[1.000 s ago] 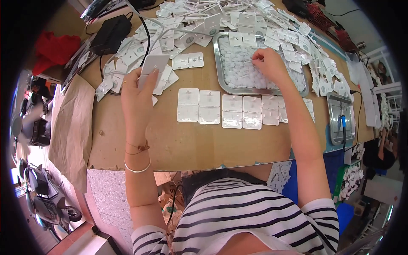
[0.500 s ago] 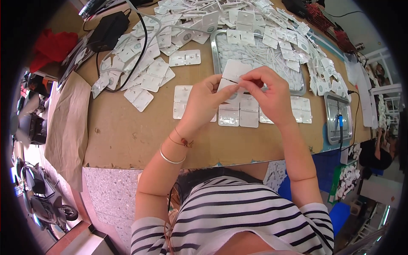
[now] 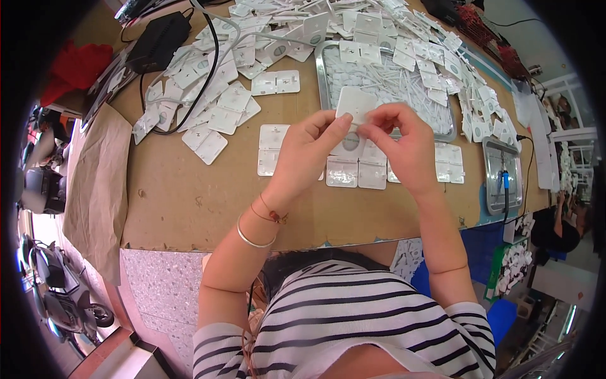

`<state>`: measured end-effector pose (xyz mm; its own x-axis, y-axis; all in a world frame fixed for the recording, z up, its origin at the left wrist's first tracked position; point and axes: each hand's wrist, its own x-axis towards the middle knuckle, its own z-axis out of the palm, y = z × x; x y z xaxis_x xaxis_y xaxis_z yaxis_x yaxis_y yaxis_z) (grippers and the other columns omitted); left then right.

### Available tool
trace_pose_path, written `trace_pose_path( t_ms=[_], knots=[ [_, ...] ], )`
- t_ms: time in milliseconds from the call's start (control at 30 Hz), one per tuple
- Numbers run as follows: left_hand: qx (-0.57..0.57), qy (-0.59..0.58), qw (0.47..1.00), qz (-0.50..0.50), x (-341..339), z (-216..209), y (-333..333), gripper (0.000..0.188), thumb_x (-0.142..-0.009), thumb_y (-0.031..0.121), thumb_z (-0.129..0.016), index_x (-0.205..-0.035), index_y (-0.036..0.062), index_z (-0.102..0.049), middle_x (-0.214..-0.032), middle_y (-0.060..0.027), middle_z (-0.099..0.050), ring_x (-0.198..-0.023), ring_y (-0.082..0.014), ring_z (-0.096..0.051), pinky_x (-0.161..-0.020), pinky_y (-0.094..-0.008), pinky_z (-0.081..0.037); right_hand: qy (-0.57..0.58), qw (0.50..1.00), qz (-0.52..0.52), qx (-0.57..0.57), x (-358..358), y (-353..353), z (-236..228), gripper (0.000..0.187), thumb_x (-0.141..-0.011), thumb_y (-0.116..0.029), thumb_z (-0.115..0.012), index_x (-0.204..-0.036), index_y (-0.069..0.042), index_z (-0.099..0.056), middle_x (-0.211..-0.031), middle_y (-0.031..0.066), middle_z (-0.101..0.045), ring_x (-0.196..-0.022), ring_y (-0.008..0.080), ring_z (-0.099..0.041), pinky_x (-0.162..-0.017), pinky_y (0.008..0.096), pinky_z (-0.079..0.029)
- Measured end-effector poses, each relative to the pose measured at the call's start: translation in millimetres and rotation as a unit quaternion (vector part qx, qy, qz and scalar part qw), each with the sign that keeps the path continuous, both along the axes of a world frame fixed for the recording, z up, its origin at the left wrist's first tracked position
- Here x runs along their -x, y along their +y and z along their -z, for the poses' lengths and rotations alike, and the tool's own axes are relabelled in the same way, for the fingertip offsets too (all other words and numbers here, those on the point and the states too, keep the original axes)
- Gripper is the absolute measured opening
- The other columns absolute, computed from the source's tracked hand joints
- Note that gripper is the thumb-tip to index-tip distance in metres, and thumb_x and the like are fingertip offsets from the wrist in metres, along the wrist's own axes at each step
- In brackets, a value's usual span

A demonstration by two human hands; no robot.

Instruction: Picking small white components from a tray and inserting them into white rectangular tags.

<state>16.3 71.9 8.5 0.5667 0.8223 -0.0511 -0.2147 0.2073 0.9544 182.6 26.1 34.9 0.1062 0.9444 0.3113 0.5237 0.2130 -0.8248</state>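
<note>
A white hinged plastic case (image 3: 355, 104) is held up between my two hands, over the near edge of a metal tray. My left hand (image 3: 309, 148) grips its left side, thumb pressed on the front near the hinge line. The fingertips of my right hand (image 3: 404, 144) pinch its right side at the same height. A grey oval mark shows on its lower half; the fingers cover part of the hinge. Below, opened white cases (image 3: 341, 172) lie in a row on the brown table, partly hidden by my hands.
The metal tray (image 3: 326, 82) holds many thin white pieces. A large heap of white cases (image 3: 233, 101) spreads across the back and left. A black power adapter (image 3: 159, 42) and cables lie there too. At right, a small tray (image 3: 492, 199) carries a blue-handled tool (image 3: 505, 180).
The case now stands more upright, its upper half turned less to the left. My left thumb has shifted up and right along it. Both hands still hold it.
</note>
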Motion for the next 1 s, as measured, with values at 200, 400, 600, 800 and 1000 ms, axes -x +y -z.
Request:
trace_pose_path(
  t_ms=[200, 400, 600, 800, 1000],
  knots=[
    [0.051, -0.048, 0.997, -0.038, -1, -6, -5, 0.03, -0.093, 0.027, -0.055, -0.1, -0.0015, -0.062, -0.082, 0.0015, -0.06, -0.071, -0.0033, -0.048, -0.062, -0.0199, -0.04, 0.247, 0.951, 0.01, 0.187, -4, 1, 11, 0.018, -0.085, -0.014, -0.067, -0.077, -0.003, -0.054, -0.077, 0.0016, -0.058, -0.066, 0.0074, -0.054, -0.061, 0.0206, -0.044],
    [-0.063, 0.04, 0.993, -0.087, -2, 6, -2, 0.027, -0.092, 0.023, -0.056, -0.093, -0.0028, -0.063, -0.074, -0.0008, -0.055, -0.065, -0.0056, -0.045, -0.058, -0.0221, -0.038, 0.27, 0.944, -0.026, 0.186, -1, -5, 20, 0.024, -0.089, -0.022, -0.062, -0.075, -0.005, -0.054, -0.068, -0.0003, -0.056, -0.06, 0.0063, -0.052, -0.057, 0.0189, -0.042],
    [-0.197, 0.092, 0.966, -0.138, -1, 3, -6, 0.023, -0.09, 0.019, -0.057, -0.09, -0.0043, -0.062, -0.069, -0.0054, -0.052, -0.063, -0.0088, -0.046, -0.057, -0.022, -0.039, 0.112, 0.983, 0.006, 0.147, 7, -6, 20, 0.025, -0.09, -0.023, -0.062, -0.075, -0.004, -0.055, -0.069, 0.0002, -0.057, -0.059, 0.0055, -0.05, -0.054, 0.02, -0.041],
    [-0.038, -0.018, 0.98, -0.194, 10, 2, 13, 0.028, -0.096, 0.023, -0.051, -0.098, -0.0028, -0.06, -0.084, 0.0005, -0.059, -0.071, -0.0039, -0.048, -0.064, -0.0193, -0.04, 0.022, 0.994, 0.021, 0.107, -24, 72, 37, 0.014, -0.086, -0.015, -0.063, -0.093, -0.003, -0.062, -0.082, 0.0035, -0.06, -0.064, 0.0101, -0.052, -0.06, 0.0245, -0.045],
    [0.0, -0.067, 0.972, -0.223, 21, -2, 23, 0.03, -0.096, 0.028, -0.049, -0.098, -0.0001, -0.059, -0.084, 0.0009, -0.059, -0.072, -0.0039, -0.049, -0.066, -0.0203, -0.041, -0.197, 0.977, 0.008, 0.077, -43, 119, 52, 0.02, -0.079, -0.013, -0.067, -0.098, -0.006, -0.067, -0.092, 0.0045, -0.06, -0.071, 0.0142, -0.054, -0.066, 0.0268, -0.046]
  ],
)
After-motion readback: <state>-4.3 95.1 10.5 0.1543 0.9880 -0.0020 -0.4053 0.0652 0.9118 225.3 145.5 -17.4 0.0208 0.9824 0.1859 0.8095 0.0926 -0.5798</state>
